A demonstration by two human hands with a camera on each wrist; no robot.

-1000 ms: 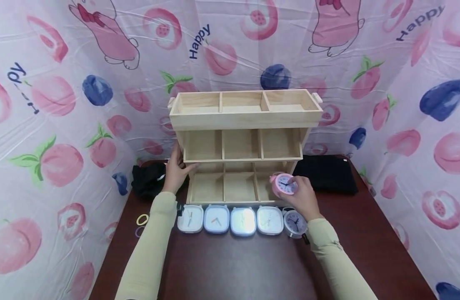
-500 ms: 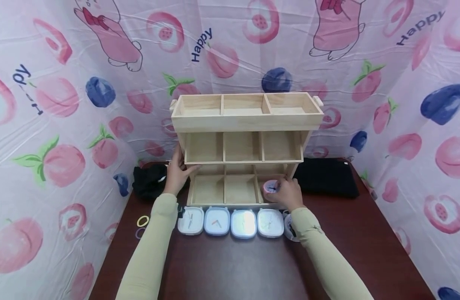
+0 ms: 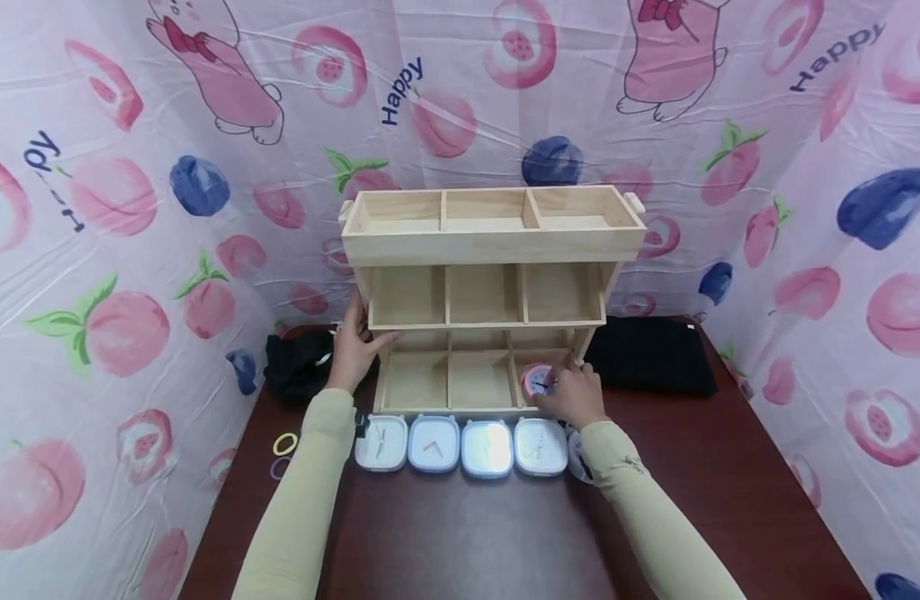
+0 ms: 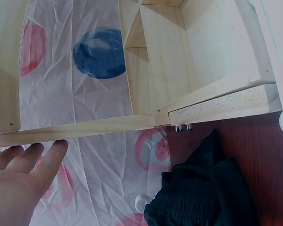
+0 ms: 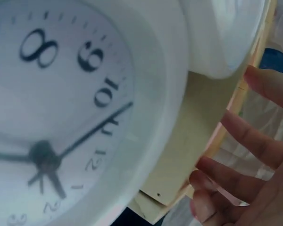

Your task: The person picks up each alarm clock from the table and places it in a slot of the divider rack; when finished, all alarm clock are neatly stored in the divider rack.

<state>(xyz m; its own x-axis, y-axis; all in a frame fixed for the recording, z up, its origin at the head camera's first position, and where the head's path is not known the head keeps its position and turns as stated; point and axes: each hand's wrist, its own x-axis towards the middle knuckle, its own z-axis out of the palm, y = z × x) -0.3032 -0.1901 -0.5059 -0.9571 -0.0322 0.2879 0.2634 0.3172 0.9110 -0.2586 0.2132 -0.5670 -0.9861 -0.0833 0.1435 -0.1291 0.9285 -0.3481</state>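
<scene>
In the head view a small pink alarm clock (image 3: 537, 380) lies face up in the bottom right compartment of a tiered wooden box (image 3: 490, 247). My right hand (image 3: 575, 395) holds it at its right side with thumb and forefinger; in the right wrist view the other fingers (image 5: 259, 136) spread along the wooden edge, and a large white round clock (image 5: 85, 108) hides most of the pink one. My left hand (image 3: 351, 354) rests at the box's left side. Its straight fingertips (image 4: 56, 150) touch a wooden side strip (image 4: 85, 131) in the left wrist view.
Along the box's front stand several pale square clocks (image 3: 433, 443), with the round white one at the right end. Black cloth (image 3: 295, 362) lies left of the box and a black folded item (image 3: 655, 354) right. Yellow (image 3: 285, 443) and purple rings (image 3: 280, 467) lie at the left.
The right hand has brought the pink clock down and left from above the bottom tier into its right compartment, shifting it slightly left at the end. The left hand keeps its place.
</scene>
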